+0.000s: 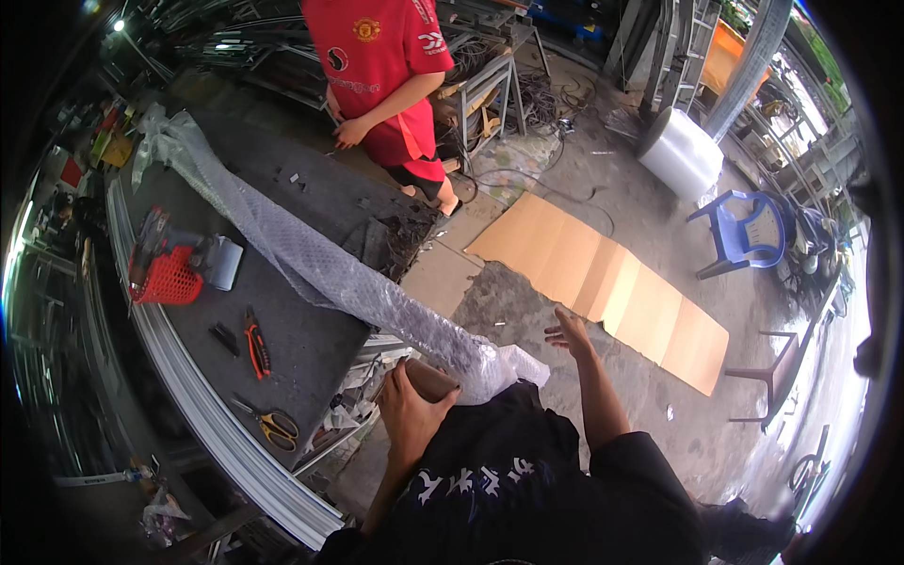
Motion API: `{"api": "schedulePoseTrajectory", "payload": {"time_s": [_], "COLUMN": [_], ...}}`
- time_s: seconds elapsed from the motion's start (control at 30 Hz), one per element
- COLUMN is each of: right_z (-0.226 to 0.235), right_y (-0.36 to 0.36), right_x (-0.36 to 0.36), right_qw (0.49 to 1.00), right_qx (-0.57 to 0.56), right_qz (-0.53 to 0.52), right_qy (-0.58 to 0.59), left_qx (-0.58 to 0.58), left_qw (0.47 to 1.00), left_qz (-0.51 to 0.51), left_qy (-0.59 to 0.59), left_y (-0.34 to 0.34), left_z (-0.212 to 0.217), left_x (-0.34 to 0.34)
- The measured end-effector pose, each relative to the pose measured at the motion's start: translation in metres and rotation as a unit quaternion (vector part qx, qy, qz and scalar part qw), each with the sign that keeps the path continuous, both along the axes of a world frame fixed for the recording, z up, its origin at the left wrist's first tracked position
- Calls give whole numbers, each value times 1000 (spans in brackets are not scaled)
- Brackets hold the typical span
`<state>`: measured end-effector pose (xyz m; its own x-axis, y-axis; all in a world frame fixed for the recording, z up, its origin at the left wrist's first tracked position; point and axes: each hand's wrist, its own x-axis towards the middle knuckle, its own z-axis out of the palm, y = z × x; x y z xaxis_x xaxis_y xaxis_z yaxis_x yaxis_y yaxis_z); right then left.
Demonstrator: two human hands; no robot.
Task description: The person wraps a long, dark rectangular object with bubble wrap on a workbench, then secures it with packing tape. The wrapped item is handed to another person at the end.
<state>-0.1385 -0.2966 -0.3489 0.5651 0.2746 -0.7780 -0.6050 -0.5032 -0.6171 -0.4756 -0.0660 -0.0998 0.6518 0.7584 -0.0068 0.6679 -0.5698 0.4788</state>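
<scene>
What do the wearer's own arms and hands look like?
The left hand and right hand are both bare, with no gloves or watch visible. Both forearms emerge from loose black sleeves; the black shirt carries pale lettering.

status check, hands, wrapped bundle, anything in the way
Left hand gripping brown roll; right hand open, empty. Bubble-wrapped bundle slanting across bench, near end at wearer's body. Pliers and scissors clear of it.
</scene>
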Motion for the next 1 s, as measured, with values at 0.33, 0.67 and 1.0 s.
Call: {"api": "schedulePoseTrajectory", "payload": {"time_s": [0.33,0.67,1.0], "right_z": [47,159,193], "right_y": [24,101,81], "right_x": [-35,-118,-100], "right_qw": [985,880,858], "right_qx": [67,293,208], "right_qz": [86,372,471], "right_qy": [-134,-46,-5], "left_qx": [-4,80,92], "left_qw": [1000,992,993], "left_qz": [-23,-81,-53], "left_qy": [14,-51,-44], "left_y": [9,18,15], "left_z": [-67,-92,-81], "left_x": [24,50,43]}}
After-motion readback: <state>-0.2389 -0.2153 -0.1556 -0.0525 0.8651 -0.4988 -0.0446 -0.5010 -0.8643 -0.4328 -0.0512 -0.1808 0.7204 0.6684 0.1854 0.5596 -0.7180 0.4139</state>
